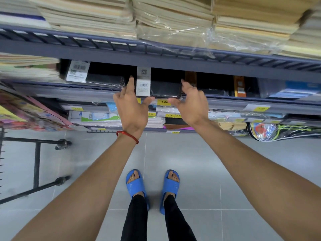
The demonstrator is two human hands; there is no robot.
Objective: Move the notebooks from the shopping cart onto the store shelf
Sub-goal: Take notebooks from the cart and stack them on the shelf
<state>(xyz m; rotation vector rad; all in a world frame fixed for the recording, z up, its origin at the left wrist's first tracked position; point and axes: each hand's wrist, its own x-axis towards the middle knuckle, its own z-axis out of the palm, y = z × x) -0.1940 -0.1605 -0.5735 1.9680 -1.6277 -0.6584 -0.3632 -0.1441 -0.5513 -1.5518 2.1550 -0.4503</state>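
Note:
A black notebook (165, 89) with a white barcode band lies on the middle shelf (243, 101), its front edge at the shelf lip. My left hand (132, 110) is at its left side, index finger stretched straight along the edge and thumb against the front. On the notebook's right side is my right hand (191, 103), fingers reaching up along that corner and thumb touching the front edge. Neither hand curls round the notebook. The shopping cart (36, 164) shows only its black lower frame and wheels at the left.
More black notebooks (104, 79) lie to the left and others (215, 91) to the right on the same shelf. Stacks of wrapped paper pads (173, 18) fill the shelf above. Lower shelves hold stationery with yellow price tags (164, 102). My feet in blue slippers (137, 186) stand on grey tiles.

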